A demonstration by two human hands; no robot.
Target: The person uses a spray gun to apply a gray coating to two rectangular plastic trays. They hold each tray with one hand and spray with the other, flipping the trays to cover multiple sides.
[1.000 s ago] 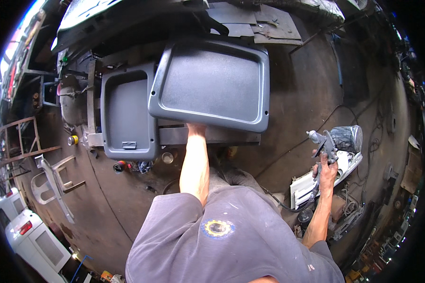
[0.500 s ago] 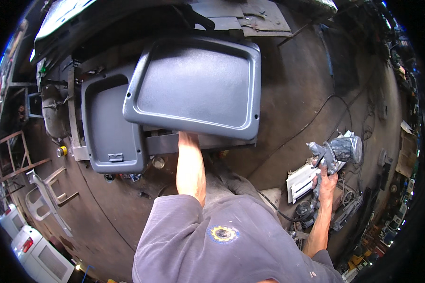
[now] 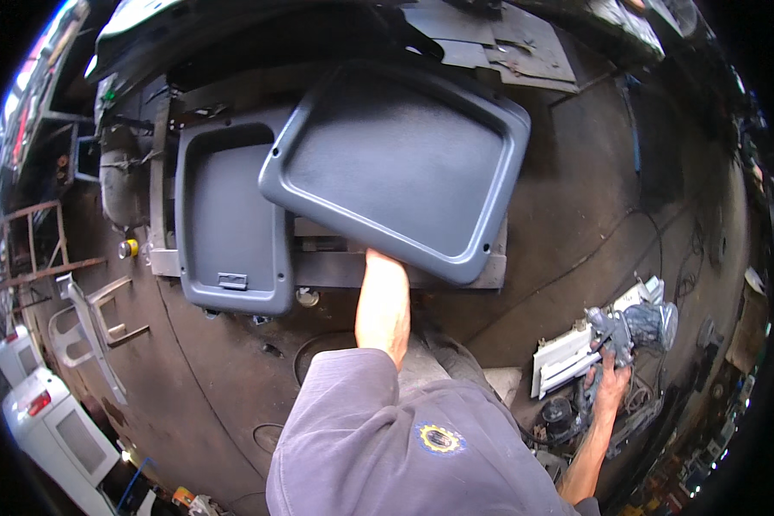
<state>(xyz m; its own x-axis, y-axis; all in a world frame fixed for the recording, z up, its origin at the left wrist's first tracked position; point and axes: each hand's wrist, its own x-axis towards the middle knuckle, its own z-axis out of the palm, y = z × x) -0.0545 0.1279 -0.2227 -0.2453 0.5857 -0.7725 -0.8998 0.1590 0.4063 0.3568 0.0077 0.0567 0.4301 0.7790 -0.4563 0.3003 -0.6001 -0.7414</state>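
Observation:
A dark grey moulded panel (image 3: 396, 163) with a raised rim and small corner holes is held up, tilted, above a work stand (image 3: 344, 271). From beneath its near edge my left hand (image 3: 384, 257) supports it; only the wrist and heel show, the fingers are hidden under the panel. A second grey panel (image 3: 232, 198), recessed and with a small slot piece at its near end, lies on the stand to the left, partly overlapped by the held one. Off to the right, my right hand (image 3: 612, 377) is closed round a spray gun (image 3: 611, 334) with a cup (image 3: 650, 325).
A hose (image 3: 662, 249) runs over the floor at the right. White slatted parts (image 3: 559, 361) lie below the spray gun. A metal bracket frame (image 3: 86, 327) and a white vehicle (image 3: 56, 421) are at the left. Sheet pieces (image 3: 525, 52) lie at the far side.
The held panel has turned clockwise and now covers less of the second panel. The spray gun has dropped lower in view with my right hand. The whole view has shifted.

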